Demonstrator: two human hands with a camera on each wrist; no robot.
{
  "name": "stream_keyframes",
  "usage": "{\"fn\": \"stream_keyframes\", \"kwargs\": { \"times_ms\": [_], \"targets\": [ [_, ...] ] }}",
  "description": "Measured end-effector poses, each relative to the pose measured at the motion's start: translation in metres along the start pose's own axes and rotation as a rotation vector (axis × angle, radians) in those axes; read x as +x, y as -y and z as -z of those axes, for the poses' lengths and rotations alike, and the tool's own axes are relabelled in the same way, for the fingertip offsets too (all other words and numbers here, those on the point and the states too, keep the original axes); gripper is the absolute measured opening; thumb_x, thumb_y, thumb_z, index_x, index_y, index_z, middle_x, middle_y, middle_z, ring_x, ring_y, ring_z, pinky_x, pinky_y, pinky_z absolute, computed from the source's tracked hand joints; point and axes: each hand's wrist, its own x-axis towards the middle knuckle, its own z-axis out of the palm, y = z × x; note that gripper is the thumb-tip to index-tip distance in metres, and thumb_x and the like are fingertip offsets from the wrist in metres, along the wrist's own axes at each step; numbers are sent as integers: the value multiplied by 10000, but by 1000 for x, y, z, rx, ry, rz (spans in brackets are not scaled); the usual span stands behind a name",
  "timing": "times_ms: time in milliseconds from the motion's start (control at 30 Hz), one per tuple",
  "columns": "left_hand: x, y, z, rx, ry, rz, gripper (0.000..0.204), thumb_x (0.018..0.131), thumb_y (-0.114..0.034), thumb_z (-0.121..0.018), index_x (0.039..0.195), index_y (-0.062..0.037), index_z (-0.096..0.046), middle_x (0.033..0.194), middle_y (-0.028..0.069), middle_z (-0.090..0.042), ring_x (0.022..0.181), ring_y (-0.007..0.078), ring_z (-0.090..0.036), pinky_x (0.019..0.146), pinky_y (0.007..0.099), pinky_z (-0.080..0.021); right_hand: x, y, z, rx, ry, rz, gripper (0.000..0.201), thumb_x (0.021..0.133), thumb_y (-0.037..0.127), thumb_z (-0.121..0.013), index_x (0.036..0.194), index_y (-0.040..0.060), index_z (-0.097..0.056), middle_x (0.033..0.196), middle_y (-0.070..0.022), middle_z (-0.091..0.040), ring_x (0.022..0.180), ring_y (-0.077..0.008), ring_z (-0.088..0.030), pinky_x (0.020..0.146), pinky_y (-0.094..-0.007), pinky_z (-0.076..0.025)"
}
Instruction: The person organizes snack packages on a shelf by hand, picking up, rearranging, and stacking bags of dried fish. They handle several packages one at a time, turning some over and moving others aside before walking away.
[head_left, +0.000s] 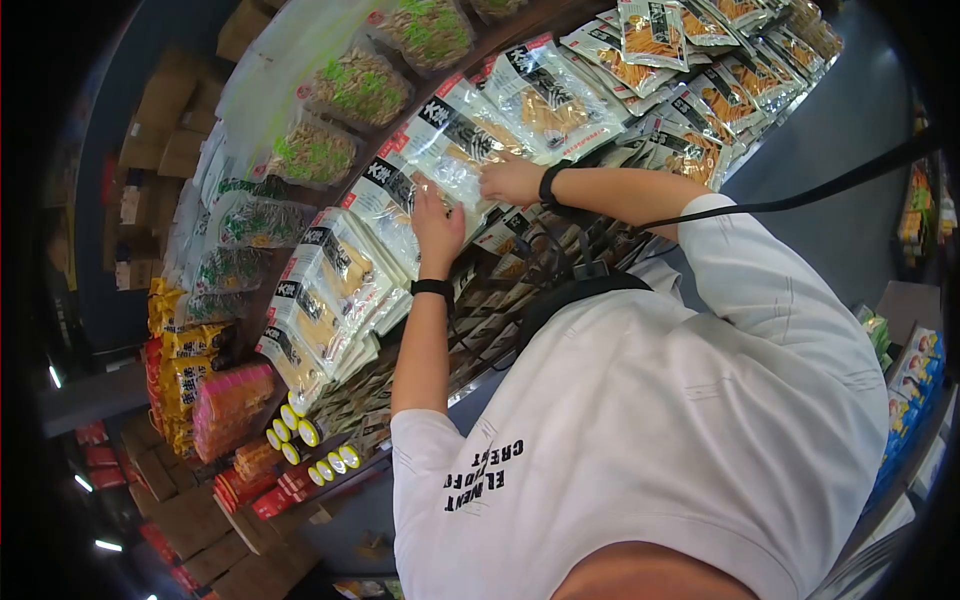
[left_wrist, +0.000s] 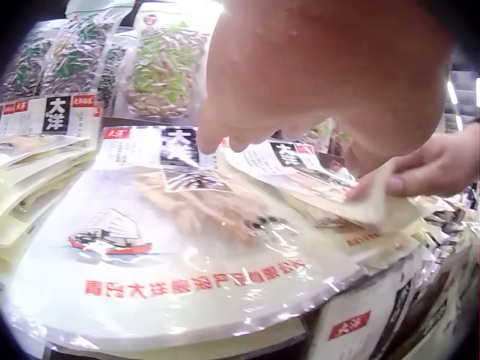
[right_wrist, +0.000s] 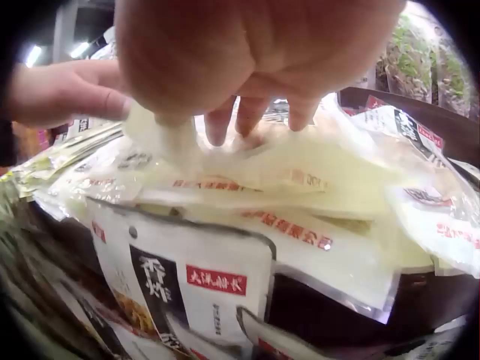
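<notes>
My left hand reaches over a row of white plastic food bags with black labels and tan dried contents. In the left wrist view its fingers reach down over the bags, above a bag printed with a red sailing boat. To its right, my right hand pinches the near edge of a white food bag between thumb and fingers. That edge is lifted and bent in the left wrist view. More white bags lie under it in the right wrist view.
Bags of green-and-tan goods stand behind the row. A pile of white bags lies to the left, and smaller snack packs lie to the right. Upright pouches hang along the shelf front. Yellow-lidded jars stand at lower left.
</notes>
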Motion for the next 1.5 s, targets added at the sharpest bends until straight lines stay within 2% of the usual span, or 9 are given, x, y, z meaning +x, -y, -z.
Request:
{"fn": "stream_keyframes", "kwargs": {
  "times_ms": [233, 367, 467, 567, 700, 1000, 1300, 1367, 1500],
  "targets": [
    [10, -58, -8, 32, 241, -157, 688, 689, -157, -547, 1328, -43, -320, 1359, 246, -311, 1274, 373, -284, 1024, 543, -211, 3, -26, 18, 406, -132, 113, 269, 780, 310, -580, 928, 94, -645, 940, -112, -611, 925, -290, -567, 817, -398, -425],
    [21, -45, -39, -25, 606, -91, 616, 698, -166, -535, 1276, -9, -392, 1343, 278, -318, 1260, 371, -311, 1017, 508, -259, -49, -66, 27, 645, -615, -382, 257, 799, 251, -570, 929, 37, -629, 841, -132, -632, 764, -249, -602, 697, -336, -468],
    [30, -59, -43, -68, 490, -45, 583, 721, -234, -565, 1234, 6, -427, 1334, 299, -316, 1253, 405, -306, 1008, 497, -281, -102, -100, 25, 891, -940, -861, 238, 811, 211, -551, 730, -8, -602, 599, -74, -561, 546, -186, -537, 523, -323, -425],
    [35, -100, -30, -119, 332, 52, 689, 728, -371, -619, 1277, -25, -385, 1357, 285, -286, 1264, 431, -269, 1000, 548, -254, -153, -163, -27, 1639, -526, -1149, 592, 810, 308, -618, 1250, -3, -374, 965, -150, -547, 691, -249, -595, 543, -306, -498],
    [36, -122, -52, 208, 406, -46, 858, 690, -418, -667, 1368, -91, -257, 1426, 248, -163, 1312, 427, -162, 965, 660, -169, -147, -84, 33, 1829, -401, -1242, 821, 801, 394, -617, 1350, -4, -155, 1138, -239, -469, 889, -346, -583, 773, -427, -524],
    [49, -71, -31, 222, 443, -166, 733, 684, -201, -618, 1352, -176, -316, 1456, 124, -189, 1319, 383, -188, 971, 638, -212, -124, -150, -65, 2062, -673, -1121, 430, 883, 386, -505, 1153, 51, -510, 956, -175, -608, 886, -234, -576, 717, -341, -490],
    [51, -70, -38, 170, 399, -103, 806, 678, -308, -683, 1370, -189, -289, 1446, 155, -194, 1276, 470, -213, 969, 617, -237, -107, -213, -83, 831, -946, -872, 418, 835, 201, -594, 1180, 9, -456, 945, -176, -589, 882, -285, -610, 655, -392, -503],
    [52, -71, -41, 214, 392, -103, 872, 654, -396, -713, 1376, -169, -278, 1437, 177, -197, 1263, 489, -212, 966, 606, -239, -93, -168, -28, 1895, -1448, -1074, 467, 793, 150, -644, 1186, 11, -432, 986, -158, -585, 948, -288, -584, 736, -403, -489],
    [60, -76, -44, 265, 425, -107, 940, 625, -412, -733, 1387, -153, -246, 1441, 184, -178, 1261, 487, -211, 962, 602, -242, -87, -138, 3, 1962, -1592, -1112, 557, 714, 155, -728, 1155, 4, -424, 1087, -157, -546, 875, -257, -578, 785, -365, -453]
  ]
}}
